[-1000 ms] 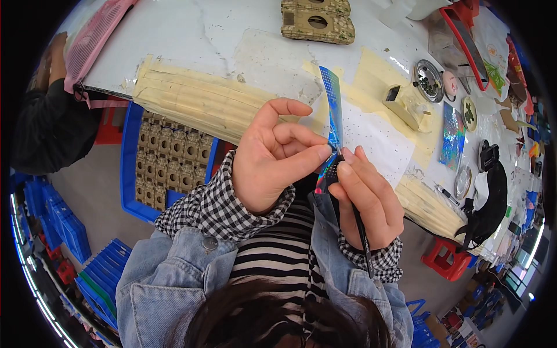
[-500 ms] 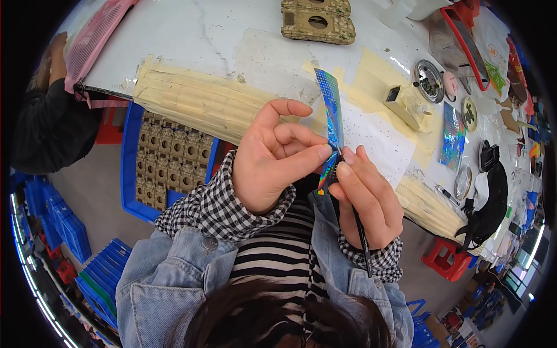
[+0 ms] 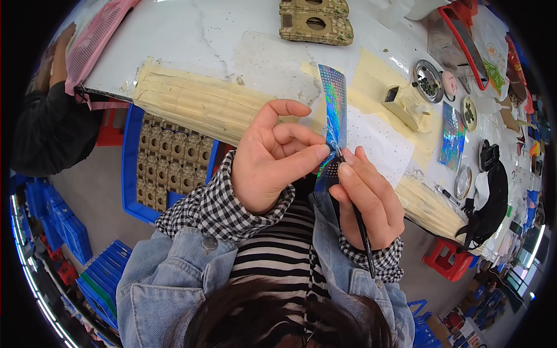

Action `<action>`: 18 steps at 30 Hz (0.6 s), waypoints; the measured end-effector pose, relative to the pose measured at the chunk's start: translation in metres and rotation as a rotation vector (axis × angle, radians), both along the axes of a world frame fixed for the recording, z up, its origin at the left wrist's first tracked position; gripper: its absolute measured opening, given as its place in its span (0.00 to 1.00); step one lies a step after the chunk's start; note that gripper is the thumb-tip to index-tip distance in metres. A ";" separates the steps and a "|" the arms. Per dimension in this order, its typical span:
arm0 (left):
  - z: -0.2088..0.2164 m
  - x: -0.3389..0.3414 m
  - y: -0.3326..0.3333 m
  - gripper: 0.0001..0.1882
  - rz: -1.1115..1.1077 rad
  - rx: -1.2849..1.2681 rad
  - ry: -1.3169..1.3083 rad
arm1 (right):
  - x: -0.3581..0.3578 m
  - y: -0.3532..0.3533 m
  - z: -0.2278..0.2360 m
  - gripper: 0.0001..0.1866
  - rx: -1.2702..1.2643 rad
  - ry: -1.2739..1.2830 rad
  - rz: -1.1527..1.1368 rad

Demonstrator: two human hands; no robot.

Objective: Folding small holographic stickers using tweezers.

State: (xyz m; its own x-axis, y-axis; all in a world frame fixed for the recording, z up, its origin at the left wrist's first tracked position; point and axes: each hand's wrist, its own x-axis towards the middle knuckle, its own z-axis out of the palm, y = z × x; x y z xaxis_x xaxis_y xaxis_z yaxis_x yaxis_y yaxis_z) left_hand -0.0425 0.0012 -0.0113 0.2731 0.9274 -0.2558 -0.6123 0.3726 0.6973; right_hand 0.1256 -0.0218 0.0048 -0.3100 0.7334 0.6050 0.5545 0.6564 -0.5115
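Observation:
A narrow holographic strip [image 3: 335,107] with rows of small dots stands upright between my hands above the table edge. My left hand [image 3: 272,156] pinches it between thumb and forefinger, the other fingers loosely curled. In my right hand [image 3: 371,197] is a slim black pen-like tool [image 3: 364,238], its tip against the strip beside my left fingertips. Whether a tiny piece sits at that tip is too small to tell. Below my fingers the strip's lower end [image 3: 328,174] shows dark with pale dots.
Camouflage-patterned housings [image 3: 316,23] lie at the table's far side. A blue crate [image 3: 132,156] holds several more at left. On the right are a round metal dish [image 3: 428,81], another holographic sheet [image 3: 452,136] and white paper [image 3: 380,142] with specks. A co-worker's dark sleeve [image 3: 55,133] shows far left.
The holographic strip has turned slightly, its upper end standing straighter and its dotted face showing wider. Both hands keep nearly the same place and grip.

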 end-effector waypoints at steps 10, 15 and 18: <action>-0.001 0.001 -0.001 0.24 -0.005 0.031 0.010 | 0.001 0.001 0.002 0.16 -0.023 0.008 0.012; -0.001 0.002 -0.001 0.24 -0.013 -0.003 -0.034 | 0.001 0.000 -0.002 0.16 0.038 -0.018 0.008; -0.001 0.002 -0.002 0.24 -0.012 -0.004 -0.055 | 0.001 0.001 -0.002 0.16 0.049 -0.028 0.011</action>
